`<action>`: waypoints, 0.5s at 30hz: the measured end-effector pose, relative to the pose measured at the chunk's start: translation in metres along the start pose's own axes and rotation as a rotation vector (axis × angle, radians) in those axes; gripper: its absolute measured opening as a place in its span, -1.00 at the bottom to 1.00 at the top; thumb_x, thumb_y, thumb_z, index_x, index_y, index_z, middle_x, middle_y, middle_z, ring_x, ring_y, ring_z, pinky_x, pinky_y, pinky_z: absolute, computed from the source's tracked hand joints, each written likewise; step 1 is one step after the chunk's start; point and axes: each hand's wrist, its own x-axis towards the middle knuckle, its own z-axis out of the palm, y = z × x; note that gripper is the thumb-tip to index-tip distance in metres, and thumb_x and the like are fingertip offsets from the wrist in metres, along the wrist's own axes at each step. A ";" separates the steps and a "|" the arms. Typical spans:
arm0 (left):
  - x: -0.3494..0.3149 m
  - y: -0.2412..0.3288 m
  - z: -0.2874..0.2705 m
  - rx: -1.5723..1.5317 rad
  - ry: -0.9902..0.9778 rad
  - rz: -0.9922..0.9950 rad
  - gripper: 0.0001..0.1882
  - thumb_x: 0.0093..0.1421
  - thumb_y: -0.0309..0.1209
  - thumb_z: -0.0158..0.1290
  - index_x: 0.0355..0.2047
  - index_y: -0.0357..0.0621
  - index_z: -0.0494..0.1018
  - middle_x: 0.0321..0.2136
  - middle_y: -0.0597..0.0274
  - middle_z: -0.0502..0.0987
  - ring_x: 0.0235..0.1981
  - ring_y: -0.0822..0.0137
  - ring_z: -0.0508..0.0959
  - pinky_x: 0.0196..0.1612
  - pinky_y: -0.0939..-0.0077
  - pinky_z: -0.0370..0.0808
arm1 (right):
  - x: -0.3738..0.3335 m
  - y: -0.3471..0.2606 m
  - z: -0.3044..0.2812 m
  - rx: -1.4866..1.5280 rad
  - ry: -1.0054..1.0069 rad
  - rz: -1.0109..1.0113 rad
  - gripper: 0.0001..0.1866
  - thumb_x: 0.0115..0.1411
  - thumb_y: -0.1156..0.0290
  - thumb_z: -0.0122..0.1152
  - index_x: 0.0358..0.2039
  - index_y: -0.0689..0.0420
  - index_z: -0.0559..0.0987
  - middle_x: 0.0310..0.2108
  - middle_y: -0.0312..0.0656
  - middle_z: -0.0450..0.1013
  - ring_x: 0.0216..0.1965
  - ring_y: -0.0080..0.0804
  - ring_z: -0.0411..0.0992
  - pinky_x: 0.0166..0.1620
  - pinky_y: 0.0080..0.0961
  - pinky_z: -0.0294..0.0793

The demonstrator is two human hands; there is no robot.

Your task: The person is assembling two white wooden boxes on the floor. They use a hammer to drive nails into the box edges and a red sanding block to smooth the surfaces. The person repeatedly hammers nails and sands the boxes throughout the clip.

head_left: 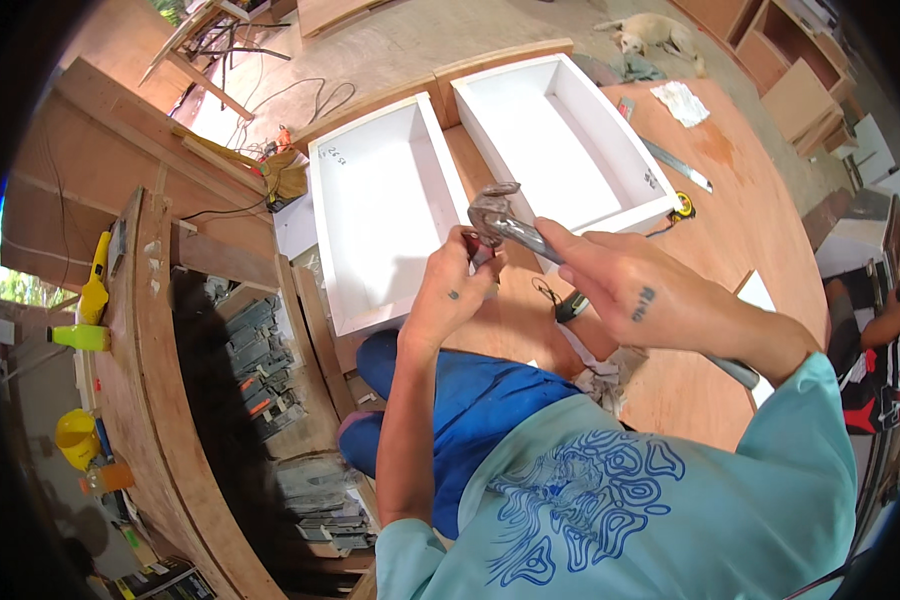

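My right hand (pixel 635 285) is wrapped round the shaft of a claw hammer (pixel 518 230), whose grip end comes out behind the wrist. The hammer's head hangs right above the fingertips of my left hand (pixel 445 295). Those fingers pinch a small reddish thing (pixel 483 251); most of it is hidden, so its kind is unclear. Both hands are over the near end of the gap between two shallow white boxes like drawers. The left box (pixel 385 215) lies beside my left hand, and the right box (pixel 545 130) lies beyond the hammer.
On the wooden tabletop (pixel 750 200) lie a yellow tape measure (pixel 682 207), a flat metal blade (pixel 682 166) and a white cloth (pixel 680 103). Dark metal hardware (pixel 260 350) fills a recess at left. A dog (pixel 660 38) lies on the floor; another person's arm (pixel 882 325) shows at right.
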 end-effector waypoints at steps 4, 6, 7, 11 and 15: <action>-0.001 0.002 -0.002 -0.028 -0.007 0.046 -0.77 0.25 -0.54 0.15 -0.14 -0.34 0.39 -0.45 0.09 0.53 -0.40 0.25 0.60 -0.26 0.35 0.55 | 0.001 -0.004 0.008 0.003 0.256 -0.283 -0.40 0.19 0.68 0.07 0.27 0.48 0.24 -0.41 0.20 0.47 -0.38 0.18 0.49 -0.35 -0.10 0.45; -0.003 0.003 -0.002 -0.011 -0.007 0.098 -0.77 0.26 -0.54 0.14 -0.14 -0.35 0.38 -0.44 0.07 0.53 -0.42 0.22 0.61 -0.26 0.34 0.55 | 0.004 0.004 0.009 0.014 0.121 -0.138 -0.39 0.25 0.66 0.09 0.32 0.38 0.26 -0.36 0.16 0.49 -0.34 0.10 0.51 -0.27 -0.20 0.47; -0.003 -0.002 -0.001 -0.002 0.003 0.106 -0.77 0.25 -0.54 0.14 -0.13 -0.35 0.38 -0.43 0.06 0.53 -0.42 0.22 0.61 -0.25 0.34 0.55 | 0.006 0.007 0.009 0.023 0.049 -0.071 -0.39 0.28 0.65 0.11 0.35 0.33 0.26 -0.34 0.15 0.51 -0.32 0.05 0.52 -0.24 -0.24 0.48; 0.000 -0.007 0.002 -0.033 0.003 0.097 -0.77 0.25 -0.52 0.14 -0.14 -0.35 0.39 -0.40 0.05 0.55 -0.40 0.23 0.61 -0.24 0.35 0.56 | 0.002 -0.001 0.007 0.015 0.109 -0.081 -0.40 0.30 0.64 0.11 0.35 0.34 0.26 -0.35 0.14 0.50 -0.34 0.04 0.51 -0.24 -0.24 0.48; 0.002 -0.019 0.006 -0.071 0.014 0.091 -0.75 0.23 -0.47 0.17 -0.16 -0.35 0.41 -0.36 0.05 0.58 -0.35 0.24 0.62 -0.22 0.37 0.56 | 0.004 0.020 0.013 0.013 0.130 -0.115 -0.43 0.34 0.61 0.08 0.36 0.30 0.26 -0.37 0.08 0.49 -0.37 -0.02 0.49 -0.26 -0.27 0.47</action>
